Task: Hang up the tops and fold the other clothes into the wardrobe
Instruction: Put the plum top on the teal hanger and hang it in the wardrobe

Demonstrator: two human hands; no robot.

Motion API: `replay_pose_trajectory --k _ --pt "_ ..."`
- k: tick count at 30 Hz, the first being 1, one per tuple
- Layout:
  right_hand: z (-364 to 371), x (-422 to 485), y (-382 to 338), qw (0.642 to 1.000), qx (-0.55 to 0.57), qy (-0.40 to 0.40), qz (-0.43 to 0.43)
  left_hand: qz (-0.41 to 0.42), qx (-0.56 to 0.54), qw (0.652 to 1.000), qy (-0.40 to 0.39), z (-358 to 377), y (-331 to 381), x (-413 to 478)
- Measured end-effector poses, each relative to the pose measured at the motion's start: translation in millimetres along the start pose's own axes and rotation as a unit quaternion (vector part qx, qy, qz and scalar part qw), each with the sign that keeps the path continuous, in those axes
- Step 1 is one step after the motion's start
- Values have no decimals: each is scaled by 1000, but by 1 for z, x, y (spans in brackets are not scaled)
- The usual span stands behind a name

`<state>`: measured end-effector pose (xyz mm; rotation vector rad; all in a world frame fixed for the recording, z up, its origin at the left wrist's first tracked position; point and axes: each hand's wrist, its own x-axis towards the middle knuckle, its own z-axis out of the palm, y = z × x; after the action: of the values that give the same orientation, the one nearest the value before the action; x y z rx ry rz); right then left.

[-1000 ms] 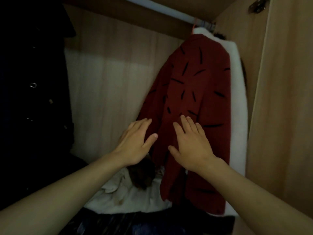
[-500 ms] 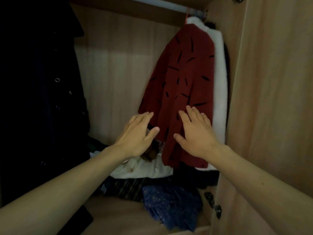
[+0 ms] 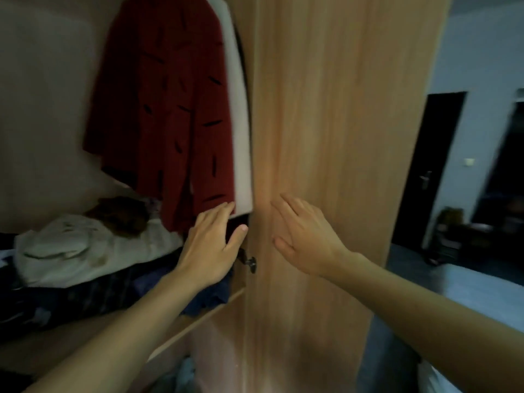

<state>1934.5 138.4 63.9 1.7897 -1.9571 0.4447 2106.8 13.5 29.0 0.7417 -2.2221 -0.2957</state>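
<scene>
Inside the wardrobe (image 3: 326, 137), at its right end, we see the red top (image 3: 170, 109) hanging, its dark dashes blurred, with a white garment (image 3: 239, 137) pressed just behind it against the side panel. The red hem ends just above a pile of folded clothes: a pale garment (image 3: 85, 245) lies on top of dark fabric (image 3: 71, 302), which spreads to the front lip of the shelf (image 3: 198, 316). Left of the red top, the back wall stands bare, leaving open room along that stretch.

Our left hand (image 3: 209, 248) is spread flat and grips nothing; its fingertips reach the lower edge of the red top and white garment, thumb out beside a small dark hinge (image 3: 251, 263). Our right hand (image 3: 306, 239) is likewise spread and empty, held over the wooden panel just right of the opening's edge; whether it touches the wood we cannot tell. Beyond the panel's far edge, a dim room opens with a dark doorway (image 3: 431, 165).
</scene>
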Motion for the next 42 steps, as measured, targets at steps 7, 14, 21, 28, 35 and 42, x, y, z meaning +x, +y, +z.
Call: replay_pose_trajectory --k 7,14,21,28,35,42 --pt "-30 -84 56 994 -41 11 98 86 -65 993 -43 46 72 -1" --pt "-71 -185 96 976 -51 47 208 150 -117 979 -79 98 158 -15" --pt "-115 -313 157 944 -73 27 320 195 -157 959 -129 166 272 -55" --pt "-165 -451 221 911 -60 58 404 237 -175 935 -196 233 405 -105" --pt "-208 -579 277 875 -38 89 474 275 -189 907 -257 304 538 -172" --pt "-208 -675 319 828 -15 85 554 300 -189 877 -326 376 604 -210"
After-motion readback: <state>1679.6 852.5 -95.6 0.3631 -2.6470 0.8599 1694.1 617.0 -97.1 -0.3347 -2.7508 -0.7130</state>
